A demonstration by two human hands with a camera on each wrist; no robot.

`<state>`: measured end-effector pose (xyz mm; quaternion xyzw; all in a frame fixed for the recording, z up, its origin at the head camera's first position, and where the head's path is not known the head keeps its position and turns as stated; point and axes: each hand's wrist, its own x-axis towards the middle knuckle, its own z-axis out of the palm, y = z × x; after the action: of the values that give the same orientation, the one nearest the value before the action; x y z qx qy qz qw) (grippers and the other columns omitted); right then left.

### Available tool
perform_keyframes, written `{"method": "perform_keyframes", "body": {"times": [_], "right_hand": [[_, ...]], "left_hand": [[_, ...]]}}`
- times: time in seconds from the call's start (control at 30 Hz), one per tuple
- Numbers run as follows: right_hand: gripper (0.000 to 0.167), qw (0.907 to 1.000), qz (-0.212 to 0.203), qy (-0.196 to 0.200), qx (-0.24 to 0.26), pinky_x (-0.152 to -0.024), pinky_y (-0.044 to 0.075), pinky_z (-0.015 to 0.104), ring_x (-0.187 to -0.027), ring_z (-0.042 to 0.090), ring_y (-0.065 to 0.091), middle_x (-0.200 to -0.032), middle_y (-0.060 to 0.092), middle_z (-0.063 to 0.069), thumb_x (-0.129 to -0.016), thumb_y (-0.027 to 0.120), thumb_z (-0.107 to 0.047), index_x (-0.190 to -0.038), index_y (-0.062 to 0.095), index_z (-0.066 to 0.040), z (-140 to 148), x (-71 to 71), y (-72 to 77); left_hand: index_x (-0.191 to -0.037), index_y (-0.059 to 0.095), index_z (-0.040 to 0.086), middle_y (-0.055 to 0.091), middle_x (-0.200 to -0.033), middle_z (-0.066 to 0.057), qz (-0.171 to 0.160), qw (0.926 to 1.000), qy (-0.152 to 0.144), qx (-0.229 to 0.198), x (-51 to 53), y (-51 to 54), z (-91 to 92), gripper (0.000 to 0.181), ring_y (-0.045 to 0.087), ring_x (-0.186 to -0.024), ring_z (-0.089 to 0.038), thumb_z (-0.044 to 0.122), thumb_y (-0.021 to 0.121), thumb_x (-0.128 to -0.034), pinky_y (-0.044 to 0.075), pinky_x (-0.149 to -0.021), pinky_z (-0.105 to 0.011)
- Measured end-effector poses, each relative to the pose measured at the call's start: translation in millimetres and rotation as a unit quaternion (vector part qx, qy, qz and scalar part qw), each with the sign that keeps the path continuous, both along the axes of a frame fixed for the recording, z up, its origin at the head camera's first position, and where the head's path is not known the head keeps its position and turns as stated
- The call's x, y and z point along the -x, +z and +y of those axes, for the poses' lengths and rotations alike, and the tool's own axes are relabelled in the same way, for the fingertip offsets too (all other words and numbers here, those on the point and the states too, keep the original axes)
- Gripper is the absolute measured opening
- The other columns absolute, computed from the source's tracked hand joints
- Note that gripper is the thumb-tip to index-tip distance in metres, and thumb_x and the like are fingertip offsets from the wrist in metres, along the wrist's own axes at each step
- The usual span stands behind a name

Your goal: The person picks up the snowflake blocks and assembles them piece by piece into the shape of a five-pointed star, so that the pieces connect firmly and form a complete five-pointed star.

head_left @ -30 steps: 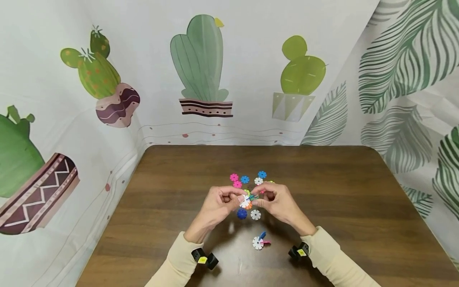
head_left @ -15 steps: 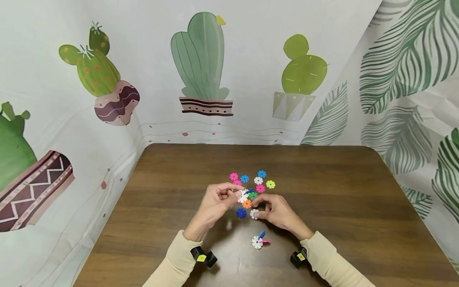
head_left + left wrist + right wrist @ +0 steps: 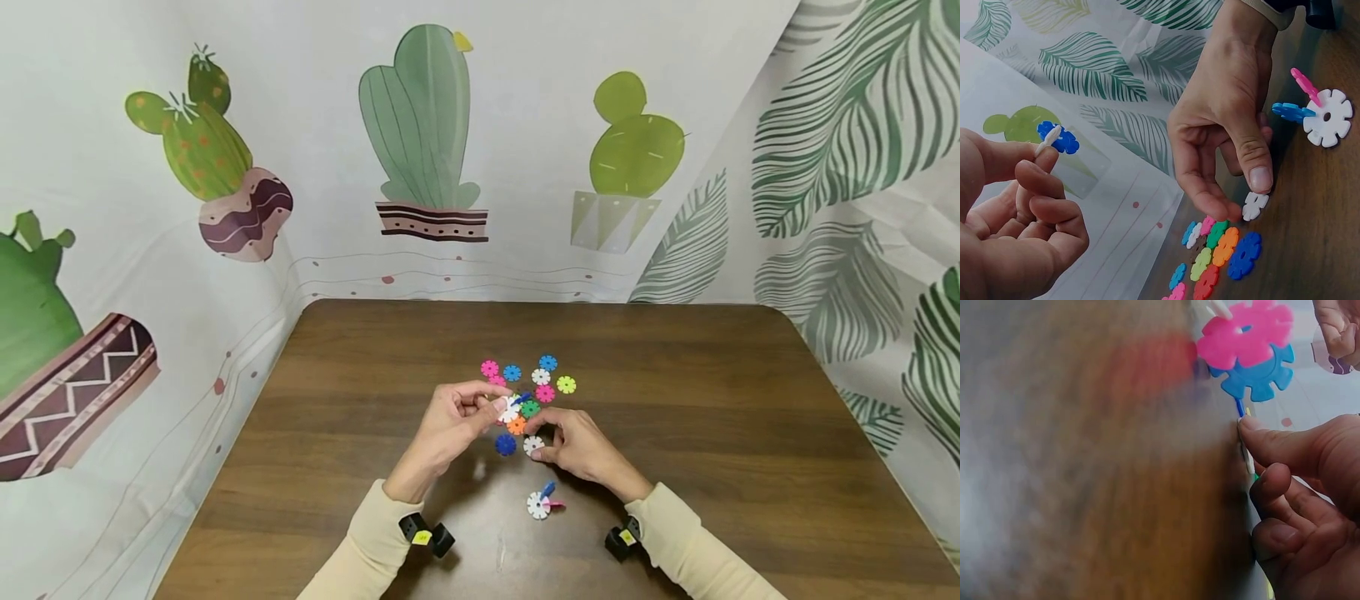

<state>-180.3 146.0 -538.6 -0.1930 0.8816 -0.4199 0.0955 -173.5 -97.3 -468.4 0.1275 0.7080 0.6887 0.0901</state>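
Raised above the table, my left hand (image 3: 448, 429) pinches a white disc (image 3: 510, 409) that has a dark blue disc (image 3: 1067, 142) joined to it at an angle. Thumb and index finger of my right hand (image 3: 588, 450) are at opposite edges of a second white notched disc (image 3: 533, 446) lying on the table. Just left of that disc is a dark blue one (image 3: 506, 444), with an orange disc (image 3: 516, 425) and a green disc (image 3: 530, 408) behind. Nearer the front edge stands a joined piece: a white disc (image 3: 537, 505) with blue and pink discs attached.
Farther back on the wooden table (image 3: 360, 358) lie loose discs: pink (image 3: 489, 367), light blue (image 3: 548, 362), white (image 3: 541, 377) and yellow-green (image 3: 566, 384). A cloth printed with cacti and leaves hangs behind the table. Each wrist carries a black camera.
My right hand has come away from the piece in my left hand and moved down to the white disc on the table. My left hand keeps its pinch, nearly in place.
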Motion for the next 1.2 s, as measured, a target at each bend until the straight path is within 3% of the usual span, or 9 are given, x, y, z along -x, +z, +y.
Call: {"method": "perform_keyframes", "body": {"times": [0.3,0.53,0.87,1.2], "right_hand": [[0.028,0.9999,0.004,-0.012,-0.003,-0.063,0.041,0.022,-0.069,0.008,0.05,-0.08,0.062,-0.004,-0.085,0.091,-0.008,-0.108,0.078,-0.018,-3,-4.5,-0.3],[0.029,0.9998,0.015,-0.012,0.008,-0.072,0.046,0.022,-0.083,0.012,0.055,-0.094,0.067,-0.005,-0.083,0.091,-0.006,-0.106,0.079,-0.02,-5,-7.6,-0.4],[0.02,0.9974,-0.006,-0.002,0.071,-0.067,0.055,0.021,-0.073,0.004,0.059,-0.085,0.069,0.0,-0.084,0.09,-0.005,-0.102,0.081,-0.01,-1,-7.8,-1.7],[0.015,0.9902,-0.024,-0.007,0.137,-0.074,0.06,0.019,-0.08,0.004,0.066,-0.096,0.078,0.012,-0.091,0.085,-0.006,-0.105,0.082,-0.003,-1,-7.3,8.6]], "left_hand": [[-0.118,0.077,-0.004,0.061,-0.071,0.006,0.002,1.0,-0.002,0.006,1.4,-1.1,-0.1,0.021,0.055,-0.06,-0.004,0.001,0.072,-0.0984,0.046,-0.056,-0.019],[-0.119,0.075,-0.007,0.06,-0.071,0.002,-0.002,1.0,-0.004,0.001,1.1,-1.4,-0.5,0.023,0.054,-0.059,-0.005,0.0,0.072,-0.0978,0.044,-0.055,-0.019],[-0.117,0.078,-0.001,0.06,-0.071,0.002,-0.007,0.9999,-0.001,0.008,0.8,-2.3,-0.7,0.019,0.054,-0.061,-0.008,0.001,0.072,-0.0984,0.045,-0.056,-0.017],[-0.117,0.078,-0.002,0.06,-0.073,-0.005,-0.012,0.9999,0.004,0.003,2.1,-2.6,0.1,0.02,0.055,-0.061,-0.009,0.001,0.073,-0.0982,0.046,-0.056,-0.017]]}}
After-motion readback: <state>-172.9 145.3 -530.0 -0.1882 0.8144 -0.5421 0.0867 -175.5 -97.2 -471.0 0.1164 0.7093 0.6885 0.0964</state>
